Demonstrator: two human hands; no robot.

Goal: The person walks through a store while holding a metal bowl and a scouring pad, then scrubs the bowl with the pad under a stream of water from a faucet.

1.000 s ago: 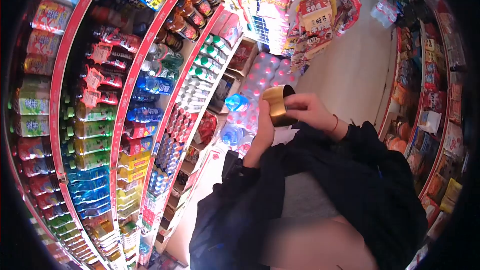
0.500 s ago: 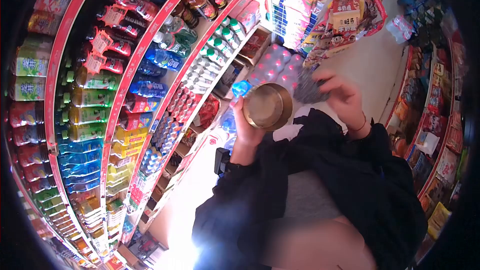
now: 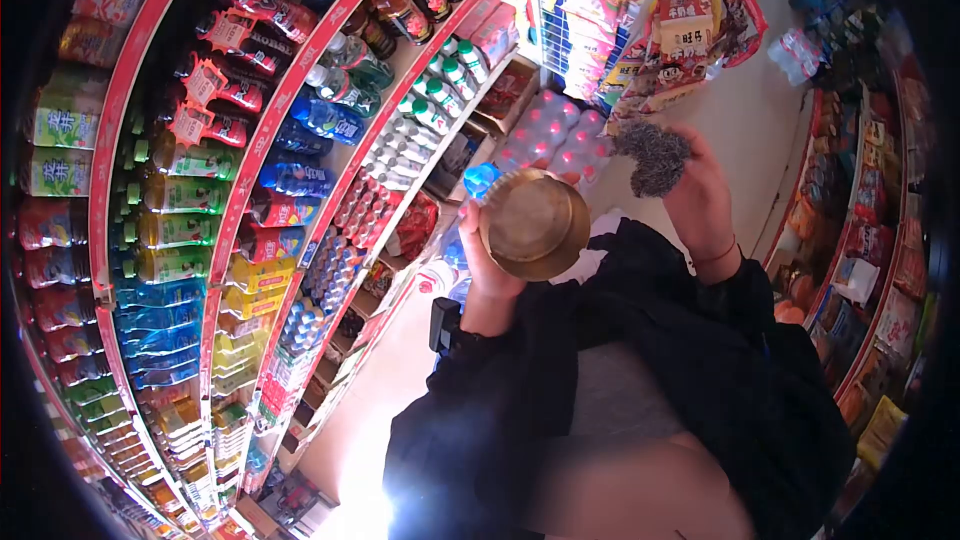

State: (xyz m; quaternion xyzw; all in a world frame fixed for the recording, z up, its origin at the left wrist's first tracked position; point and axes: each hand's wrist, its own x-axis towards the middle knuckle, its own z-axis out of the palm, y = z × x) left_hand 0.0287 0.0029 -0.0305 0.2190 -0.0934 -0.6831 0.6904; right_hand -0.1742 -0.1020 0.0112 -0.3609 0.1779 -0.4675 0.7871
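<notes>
My left hand (image 3: pixel 490 265) grips a round, brass-coloured metal bowl (image 3: pixel 533 225) by its left side, with the bowl tilted in front of my body. A blue cap-like object (image 3: pixel 481 180) shows just above the left fingertips; whether it is touched cannot be made out. My right hand (image 3: pixel 700 190) is closed on a dark grey, tangled steel wool scourer (image 3: pixel 655 157), held up to the right of the bowl and apart from it. The fingers behind the scourer are partly hidden.
Shelves of bottled drinks (image 3: pixel 190 230) with red edge strips run along the left. Shrink-wrapped bottles with pink caps (image 3: pixel 550 130) stand beyond the bowl. Snack bags (image 3: pixel 690 40) hang at the back, and packed shelves (image 3: pixel 860 260) line the right. Pale floor (image 3: pixel 745 130) shows between.
The scourer in my right hand has come up into clearer view and turned toward the camera. The bowl in my left hand has tilted and shifted slightly down.
</notes>
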